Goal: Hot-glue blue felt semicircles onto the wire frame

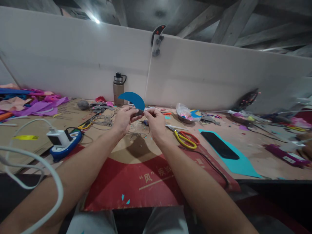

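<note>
Above the table, a flat blue crescent-shaped piece (pixel 133 98) is held up, its pointed end to the left. My left hand (pixel 124 118) pinches its lower end between thumb and fingers, where a small dark part shows. From the other side my right hand (pixel 155 122) is closed, thumb and finger pressed together at the piece's lower right edge. Whether anything smaller sits in those fingertips is hidden. Below the hands lie a tangle of thin cord (pixel 138 135) and small scraps. Scissors with yellow handles (pixel 184 140) rest right of my right hand.
A red printed board (pixel 131 182) covers the front edge. At left are a blue power strip (pixel 65 146) and a looping white cable (pixel 57 182). A bottle (pixel 118 91) stands by the white partition (pixel 73 55). A black phone (pixel 219 144) lies right on a turquoise sheet (pixel 243 165).
</note>
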Demonstrator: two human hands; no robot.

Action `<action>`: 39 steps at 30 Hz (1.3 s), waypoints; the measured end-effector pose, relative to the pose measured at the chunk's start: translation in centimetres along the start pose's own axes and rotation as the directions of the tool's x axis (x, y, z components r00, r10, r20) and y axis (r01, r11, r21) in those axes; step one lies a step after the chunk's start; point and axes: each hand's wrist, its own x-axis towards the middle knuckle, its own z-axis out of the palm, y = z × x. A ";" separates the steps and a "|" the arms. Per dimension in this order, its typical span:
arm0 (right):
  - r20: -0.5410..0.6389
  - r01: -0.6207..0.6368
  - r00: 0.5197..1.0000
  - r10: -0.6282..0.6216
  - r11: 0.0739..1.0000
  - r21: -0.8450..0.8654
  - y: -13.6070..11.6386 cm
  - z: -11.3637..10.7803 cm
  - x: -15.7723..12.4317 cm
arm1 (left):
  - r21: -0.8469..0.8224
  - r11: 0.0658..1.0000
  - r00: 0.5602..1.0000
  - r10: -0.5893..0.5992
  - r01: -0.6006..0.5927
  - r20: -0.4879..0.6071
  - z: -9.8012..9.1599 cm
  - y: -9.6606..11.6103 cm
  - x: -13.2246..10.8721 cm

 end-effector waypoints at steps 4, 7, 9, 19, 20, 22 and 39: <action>0.014 -0.016 1.000 0.015 1.000 0.016 0.0 0.0 0.1 | -0.003 1.000 1.000 -0.015 0.015 0.013 0.0 0.0 0.0; 0.020 -0.031 0.999 0.031 0.999 0.023 0.2 -0.1 0.2 | 0.004 1.000 0.998 -0.029 0.029 0.047 -0.1 0.0 0.0; 0.026 -0.037 0.999 0.036 0.999 0.034 0.4 -0.3 0.3 | 0.004 0.999 0.995 -0.048 0.047 0.084 -0.2 0.0 0.1; 0.168 -0.064 0.985 0.037 0.986 0.157 0.1 -0.7 0.4 | -0.032 0.990 0.982 -0.130 0.135 0.139 -0.5 0.1 0.5; 0.175 -0.067 0.984 0.039 0.985 0.157 0.1 -0.8 0.4 | -0.042 0.989 0.979 -0.136 0.144 0.149 -0.5 0.0 0.5; 0.173 -0.067 0.984 0.042 0.988 0.138 0.2 -0.8 0.3 | -0.042 0.989 0.979 -0.131 0.139 0.155 -0.4 -0.2 0.4; 0.119 0.063 0.991 -0.059 0.997 -0.038 -0.5 -0.9 0.0 | 0.226 0.968 0.974 0.057 -0.108 0.221 0.5 -1.2 -0.8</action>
